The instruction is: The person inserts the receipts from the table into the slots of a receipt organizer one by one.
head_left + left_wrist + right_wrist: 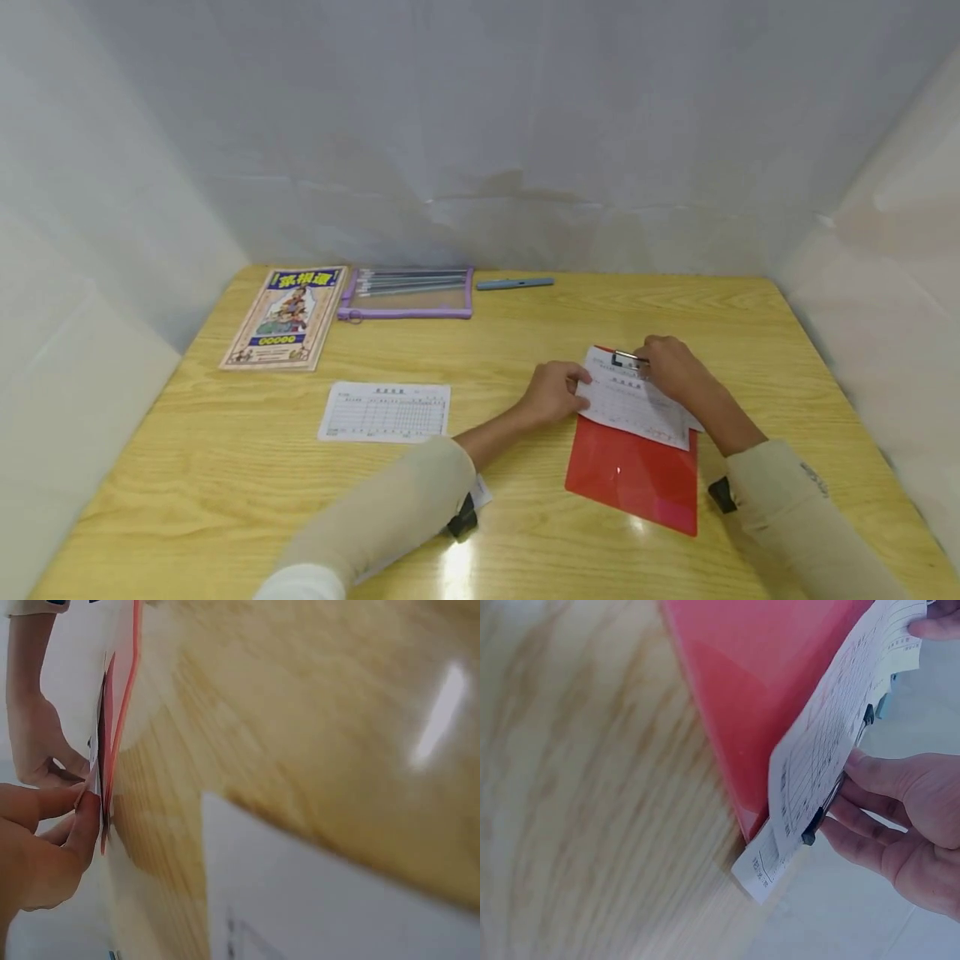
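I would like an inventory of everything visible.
Booklet: one, pinkish, back left
Pouch: one, purple-edged, beside booklet
Slender items: several, bluish, in pouch
Pen: one, blue, beside pouch
Papers: two, white, near left sleeve
Clipboard: one, red, right side
Clip: one, silvery, on clipboard
Sheets: at least two, white, on clipboard
Table: one, yellowish, beneath
Walls: three, whitish, around
Sleeves: two, beige, arms
Wrist devices: two, black, cuffs
Left hand: one, pinching sheets
Right hand: one, at clip

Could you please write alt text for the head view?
A person's left hand pinches a printed form on a red clipboard while the right hand grips the metal clip. Farther back on the wooden table lie a book, a purple-edged pouch and a blue pen; another form lies nearer.
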Motion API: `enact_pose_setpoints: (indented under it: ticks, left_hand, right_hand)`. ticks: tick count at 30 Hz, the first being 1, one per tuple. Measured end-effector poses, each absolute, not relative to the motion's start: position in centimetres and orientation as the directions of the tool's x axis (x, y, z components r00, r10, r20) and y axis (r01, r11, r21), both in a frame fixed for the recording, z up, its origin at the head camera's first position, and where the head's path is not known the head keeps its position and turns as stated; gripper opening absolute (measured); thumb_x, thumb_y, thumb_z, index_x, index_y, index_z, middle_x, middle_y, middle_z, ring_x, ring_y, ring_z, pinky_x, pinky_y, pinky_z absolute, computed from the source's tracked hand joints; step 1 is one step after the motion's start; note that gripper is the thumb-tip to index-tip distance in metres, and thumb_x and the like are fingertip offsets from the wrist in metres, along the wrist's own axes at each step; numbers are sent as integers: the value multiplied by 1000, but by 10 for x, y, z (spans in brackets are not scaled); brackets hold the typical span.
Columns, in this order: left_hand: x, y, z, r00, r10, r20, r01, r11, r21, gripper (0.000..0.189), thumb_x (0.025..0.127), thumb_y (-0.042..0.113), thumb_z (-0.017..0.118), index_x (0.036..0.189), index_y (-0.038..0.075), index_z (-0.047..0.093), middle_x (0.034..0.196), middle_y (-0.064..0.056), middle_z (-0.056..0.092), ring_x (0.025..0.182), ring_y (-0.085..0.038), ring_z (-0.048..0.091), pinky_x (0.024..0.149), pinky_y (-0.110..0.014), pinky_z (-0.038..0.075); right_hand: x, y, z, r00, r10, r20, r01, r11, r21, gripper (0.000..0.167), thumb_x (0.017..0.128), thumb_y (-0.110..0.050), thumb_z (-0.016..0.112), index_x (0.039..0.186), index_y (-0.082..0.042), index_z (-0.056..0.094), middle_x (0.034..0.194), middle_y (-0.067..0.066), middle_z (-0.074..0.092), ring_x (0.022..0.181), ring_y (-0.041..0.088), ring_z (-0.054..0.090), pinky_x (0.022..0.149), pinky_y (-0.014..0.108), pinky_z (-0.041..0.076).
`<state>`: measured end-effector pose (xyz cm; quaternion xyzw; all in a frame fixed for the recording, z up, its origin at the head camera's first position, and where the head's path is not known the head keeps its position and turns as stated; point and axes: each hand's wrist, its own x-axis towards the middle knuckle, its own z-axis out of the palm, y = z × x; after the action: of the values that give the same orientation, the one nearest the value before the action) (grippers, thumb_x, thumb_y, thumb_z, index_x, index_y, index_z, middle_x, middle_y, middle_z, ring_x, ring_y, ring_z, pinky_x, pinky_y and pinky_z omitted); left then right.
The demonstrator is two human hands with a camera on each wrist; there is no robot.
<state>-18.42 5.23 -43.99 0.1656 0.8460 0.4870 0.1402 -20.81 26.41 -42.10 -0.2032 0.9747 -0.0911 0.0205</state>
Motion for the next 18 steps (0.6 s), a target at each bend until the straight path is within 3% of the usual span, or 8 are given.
enact_pose_setpoints:
  ticks: [5, 10, 18]
  left_hand:
    - [-182, 60, -440, -897, 440, -43, 226, 540, 811, 33, 73, -2, 74, 105, -5, 67, 96, -15, 71, 76, -9, 61, 61, -13, 48]
    - [-180, 66, -439, -888, 457, -44, 273, 603, 750, 47, 68, 0, 79, 113, -4, 65, 107, -13, 70, 93, -15, 63, 76, -15, 50]
    - [-176, 71, -442, -893, 449, -31, 298, 642, 707, 47, 72, -2, 75, 117, -3, 62, 119, -14, 65, 111, -20, 60, 94, -25, 49]
  right_hand:
    - [-208, 263, -421, -913, -407, 22, -404, 898, -172, 17, 81, 3, 67, 97, 7, 70, 80, 15, 60, 74, 27, 60, 67, 40, 52]
    - [-208, 262, -421, -916, -400, 16, -397, 903, -165, 13, 82, 4, 65, 94, 6, 71, 79, 15, 61, 72, 26, 60, 66, 39, 52]
    - [-207, 263, -422, -917, -399, -7, -394, 908, -146, 12, 84, 1, 65, 95, 5, 69, 78, 12, 58, 70, 22, 57, 63, 35, 51]
